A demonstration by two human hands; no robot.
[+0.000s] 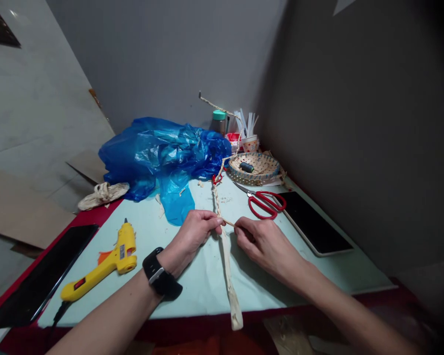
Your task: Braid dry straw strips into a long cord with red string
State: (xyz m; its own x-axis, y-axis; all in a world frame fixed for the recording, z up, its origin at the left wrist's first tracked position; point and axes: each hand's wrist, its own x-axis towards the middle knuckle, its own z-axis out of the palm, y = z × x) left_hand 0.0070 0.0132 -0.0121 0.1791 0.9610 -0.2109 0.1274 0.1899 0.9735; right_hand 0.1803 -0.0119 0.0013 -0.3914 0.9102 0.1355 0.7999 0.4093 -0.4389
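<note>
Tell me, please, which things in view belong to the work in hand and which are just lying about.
Seemingly in use:
pale strip, in the left hand
thin strand, in the right hand

Apparently just lying about:
glue gun
red-handled scissors
blue plastic bag
woven basket
spool

A yellow plastic glue gun with an orange trigger (121, 252) lies between a glossy black flat panel (52, 268) and a crumpled blue plastic bag (159, 148), near a pale woven slipper (102, 195). Red-handled metal scissors (250, 194) lie beside a black-screened tablet (314, 222). Behind them, a round blue-rimmed woven basket (268, 166) holds a dark thread spool (246, 167), near a patterned cup (250, 144) of translucent sticks (250, 123).
</note>
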